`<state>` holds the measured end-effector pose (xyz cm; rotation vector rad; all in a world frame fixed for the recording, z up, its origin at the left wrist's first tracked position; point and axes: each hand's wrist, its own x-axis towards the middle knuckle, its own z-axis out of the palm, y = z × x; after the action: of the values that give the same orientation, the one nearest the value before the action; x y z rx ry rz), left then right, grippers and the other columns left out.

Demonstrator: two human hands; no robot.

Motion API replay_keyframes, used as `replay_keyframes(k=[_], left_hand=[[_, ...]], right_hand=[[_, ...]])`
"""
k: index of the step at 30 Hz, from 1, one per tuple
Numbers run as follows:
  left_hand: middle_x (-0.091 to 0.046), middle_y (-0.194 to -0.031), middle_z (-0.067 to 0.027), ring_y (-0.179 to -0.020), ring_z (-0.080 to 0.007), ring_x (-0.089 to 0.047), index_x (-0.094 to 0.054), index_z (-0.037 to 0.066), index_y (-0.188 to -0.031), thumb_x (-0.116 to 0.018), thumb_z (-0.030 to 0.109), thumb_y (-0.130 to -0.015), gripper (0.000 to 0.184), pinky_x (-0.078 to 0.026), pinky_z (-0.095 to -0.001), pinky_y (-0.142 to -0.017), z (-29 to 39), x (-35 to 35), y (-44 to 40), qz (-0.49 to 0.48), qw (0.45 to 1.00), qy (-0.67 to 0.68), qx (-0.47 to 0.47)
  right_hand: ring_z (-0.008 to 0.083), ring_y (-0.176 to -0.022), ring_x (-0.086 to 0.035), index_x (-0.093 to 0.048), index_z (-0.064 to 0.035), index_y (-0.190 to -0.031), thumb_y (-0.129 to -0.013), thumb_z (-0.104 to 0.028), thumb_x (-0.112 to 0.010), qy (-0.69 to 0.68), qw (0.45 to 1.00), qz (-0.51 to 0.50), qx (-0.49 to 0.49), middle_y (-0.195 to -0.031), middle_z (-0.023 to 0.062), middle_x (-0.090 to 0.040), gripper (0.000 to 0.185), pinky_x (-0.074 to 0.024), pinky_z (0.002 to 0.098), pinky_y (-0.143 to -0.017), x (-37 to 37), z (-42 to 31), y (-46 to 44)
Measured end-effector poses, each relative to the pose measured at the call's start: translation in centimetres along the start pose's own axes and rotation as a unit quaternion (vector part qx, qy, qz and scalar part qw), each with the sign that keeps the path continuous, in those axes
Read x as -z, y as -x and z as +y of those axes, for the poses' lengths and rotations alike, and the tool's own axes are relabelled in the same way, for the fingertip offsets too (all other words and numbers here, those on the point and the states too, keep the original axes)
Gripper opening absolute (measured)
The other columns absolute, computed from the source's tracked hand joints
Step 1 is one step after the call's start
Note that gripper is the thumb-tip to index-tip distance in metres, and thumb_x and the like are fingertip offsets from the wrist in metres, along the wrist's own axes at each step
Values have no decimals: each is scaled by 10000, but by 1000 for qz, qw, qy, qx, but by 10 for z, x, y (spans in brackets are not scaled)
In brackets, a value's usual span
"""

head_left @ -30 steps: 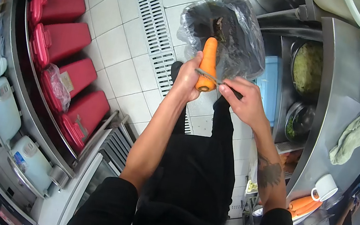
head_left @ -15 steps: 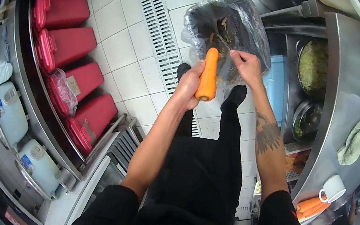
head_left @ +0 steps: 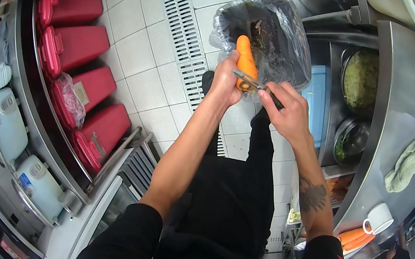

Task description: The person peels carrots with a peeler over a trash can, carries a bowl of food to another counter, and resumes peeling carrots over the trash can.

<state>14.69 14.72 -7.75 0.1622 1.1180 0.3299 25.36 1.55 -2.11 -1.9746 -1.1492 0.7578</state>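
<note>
My left hand (head_left: pixel 226 80) is closed around an orange carrot (head_left: pixel 247 61), its narrower end pointing away from me. My right hand (head_left: pixel 287 110) grips the dark handle of a peeler (head_left: pixel 252 80), whose metal head lies across the carrot near its thick end. The carrot's skin looks smooth and bright, with a darker patch at the thick end. Beneath and beyond both hands stands a bin lined with a clear plastic bag (head_left: pixel 298 40), with dark scraps inside.
Red lidded containers (head_left: pixel 75 42) line the left side. To the right, a steel counter (head_left: pixel 391 95) holds a green cloth (head_left: pixel 407 163), a white mug (head_left: pixel 379 218) and more carrots (head_left: pixel 355 238). Bowls of shredded vegetable (head_left: pixel 362 79) sit lower down. A floor drain grate (head_left: pixel 176 7) crosses the tiles.
My right hand has come nearer to me, bringing the peeler from beyond the carrot's narrow end to its thick end. The carrot has tilted, its narrow end now more to the left.
</note>
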Motion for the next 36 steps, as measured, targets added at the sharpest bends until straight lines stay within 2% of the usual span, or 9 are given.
replay_keyframes(k=[7, 9, 12, 15, 27, 29, 33, 35, 36], left_hand=[[-566, -924, -108, -756, -203, -598, -482, 14, -1143, -360, 337, -1035, 361, -530, -367, -641, -2, 0, 13, 29, 997, -77, 8], [-561, -922, -102, -764, -191, -596, -477, 44, -1169, -354, 337, -1035, 345, -533, -370, -617, -11, 1, 21, -49, 992, -109, 35], [-560, -911, -105, -735, -208, -595, -468, 61, -1201, -358, 339, -1034, 343, -539, -392, -595, -2, 5, 23, -18, 994, -102, 27], [-561, -901, -113, -721, -228, -598, -469, 47, -1190, -367, 349, -1031, 356, -541, -409, -597, 3, 7, 17, -1, 996, -91, 24], [-574, -890, -121, -742, -215, -617, -477, -5, -1151, -362, 376, -1031, 415, -560, -384, -571, -7, 18, 34, -11, 988, -141, 64], [-567, -895, -116, -729, -209, -616, -472, -10, -1151, -364, 369, -1030, 412, -561, -373, -526, -14, 19, 39, -21, 987, -138, 76], [-561, -862, -123, -741, -231, -614, -468, 17, -1157, -358, 371, -1032, 392, -562, -399, -572, -10, 14, 52, -23, 986, -135, 92], [-561, -861, -122, -740, -239, -609, -465, 25, -1161, -354, 373, -1034, 387, -551, -406, -586, -8, 20, 39, -23, 992, -100, 77], [-561, -859, -122, -739, -246, -603, -462, 33, -1165, -350, 375, -1035, 382, -540, -413, -601, -8, 26, 32, -24, 995, -66, 67]], right_hand=[[339, -719, -634, -697, -17, -958, -875, -266, -675, 5, 999, 51, -16, -792, 139, -628, 263, -491, 400, -631, -22, 18, -10], [343, -719, -633, -699, -9, -960, -883, -274, -668, -32, 997, 43, -61, -784, 140, -634, 278, -487, 390, -640, -12, 26, -18], [173, -645, -558, -693, 18, -959, -891, -202, -677, -97, 993, -29, -66, -716, 100, -599, 231, -435, 303, -608, -3, 18, -20], [265, -662, -617, -704, 6, -948, -889, -260, -674, -87, 987, -124, -59, -767, 148, -635, 275, -467, 345, -615, 8, 8, -9], [267, -758, -667, -713, -7, -936, -882, -274, -680, -148, 985, -73, -51, -821, 156, -676, 275, -497, 359, -698, -41, 60, -27], [232, -763, -676, -720, -16, -924, -880, -325, -676, -168, 982, -20, -81, -783, 159, -680, 315, -502, 352, -710, -53, 83, -41], [199, -731, -668, -724, -18, -911, -873, -373, -673, -122, 975, -29, -182, -727, 171, -668, 360, -496, 349, -696, -66, 123, -49], [125, -657, -603, -720, -6, -926, -886, -382, -654, -103, 958, -41, -263, -651, 99, -655, 384, -465, 305, -626, -60, 119, -50], [130, -653, -594, -721, -11, -943, -884, -342, -670, -97, 963, -26, -250, -697, 92, -656, 341, -455, 300, -608, -54, 104, -47]])
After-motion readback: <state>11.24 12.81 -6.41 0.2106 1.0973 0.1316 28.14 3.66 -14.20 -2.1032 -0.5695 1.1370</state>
